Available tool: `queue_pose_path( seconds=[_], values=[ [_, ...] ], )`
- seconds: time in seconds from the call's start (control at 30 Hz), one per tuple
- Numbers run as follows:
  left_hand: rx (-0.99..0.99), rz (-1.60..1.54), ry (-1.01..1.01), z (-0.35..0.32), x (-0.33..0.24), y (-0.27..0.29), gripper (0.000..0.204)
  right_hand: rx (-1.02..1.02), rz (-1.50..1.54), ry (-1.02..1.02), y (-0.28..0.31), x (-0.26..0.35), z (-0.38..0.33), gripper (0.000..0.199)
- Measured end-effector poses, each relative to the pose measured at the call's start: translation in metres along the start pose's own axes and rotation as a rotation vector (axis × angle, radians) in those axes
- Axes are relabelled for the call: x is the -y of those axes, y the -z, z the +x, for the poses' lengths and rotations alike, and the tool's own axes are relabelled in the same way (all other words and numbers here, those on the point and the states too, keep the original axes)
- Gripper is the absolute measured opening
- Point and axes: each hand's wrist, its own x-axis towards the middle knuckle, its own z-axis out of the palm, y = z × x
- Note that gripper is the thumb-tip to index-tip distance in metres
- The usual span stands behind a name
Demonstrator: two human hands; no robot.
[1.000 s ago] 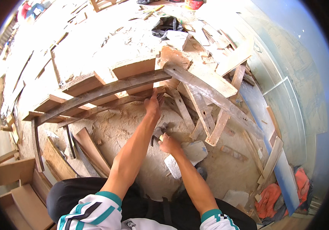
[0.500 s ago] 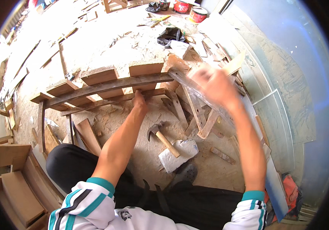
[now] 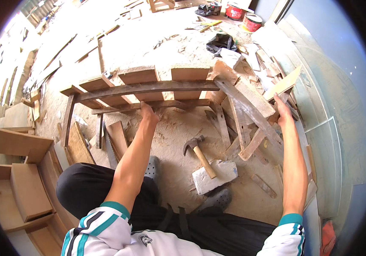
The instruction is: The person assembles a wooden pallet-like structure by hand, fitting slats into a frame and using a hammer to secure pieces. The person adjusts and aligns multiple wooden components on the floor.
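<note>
A slatted wooden frame with dark rails, pale cross boards and legs stands ahead of me. My left hand is closed around its nearer, lower rail. Over at the frame's right end, a pale board lies across an angled rail. My right hand is beside that board's near end, one finger stretched up toward a light wood offcut; its other fingers are partly hidden. Between my arms, a claw hammer rests with its wooden handle on a white block.
Scrap wood lies at right beside leaning glass sheets. A black plastic bag and red cans are farther back. At left stand a wooden cabinet piece and a handsaw. Loose sticks litter the floor.
My right hand has swung right and slightly down, off the board it was in front of. My left hand stays on the rail. The whole view has shifted, moving the scene rightward.
</note>
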Motion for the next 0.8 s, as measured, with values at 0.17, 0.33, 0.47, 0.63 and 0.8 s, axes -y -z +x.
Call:
queue_pose_path(
  seconds=[0.17,0.33,0.47,0.63,0.8],
  values=[
    [-0.128,0.016,0.118,-0.002,0.016,-0.026,0.045,-0.189,0.111,0.193,0.001,-0.015,0.034,0.025],
    [-0.062,-0.052,0.139,0.000,0.015,-0.025,0.042,-0.218,0.069,0.198,-0.017,-0.011,0.009,0.013],
    [-0.063,-0.060,0.144,-0.022,0.021,-0.039,0.051,-0.257,0.079,0.159,-0.006,-0.008,-0.013,0.014],
    [0.037,-0.229,0.044,-0.003,0.028,-0.044,0.080,-0.255,0.158,0.146,0.010,-0.003,-0.038,0.015],
    [0.119,-0.194,0.034,0.004,0.029,-0.061,0.085,-0.234,0.131,0.251,0.009,0.013,-0.067,0.017]
  ],
)
